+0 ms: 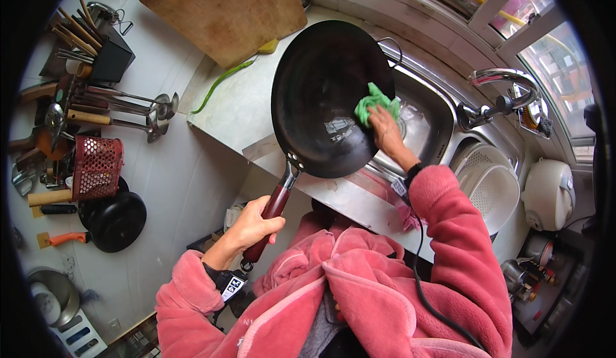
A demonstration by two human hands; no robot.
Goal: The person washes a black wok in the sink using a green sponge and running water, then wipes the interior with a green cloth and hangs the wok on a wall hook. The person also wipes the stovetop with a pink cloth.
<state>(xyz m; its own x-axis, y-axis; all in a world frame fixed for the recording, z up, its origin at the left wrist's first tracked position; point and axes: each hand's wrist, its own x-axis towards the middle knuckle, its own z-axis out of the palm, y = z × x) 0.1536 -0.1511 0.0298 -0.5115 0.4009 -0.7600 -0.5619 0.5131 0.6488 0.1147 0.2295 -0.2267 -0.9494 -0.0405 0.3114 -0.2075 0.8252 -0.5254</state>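
A large black wok is held tilted over the counter and the left part of the steel sink, its inner side facing me. My left hand is closed around the wok's dark red handle. In my right hand is a bunched green cloth, pressed against the wok's inner wall near its right rim. Light reflects off the wok's inside near the cloth. A wire loop handle stands out from the wok's far rim.
A wooden cutting board, a green chili pepper and a yellow sponge lie behind the wok. The chrome faucet, white colanders and a white rice cooker are at right. Ladles and a black pan hang at left.
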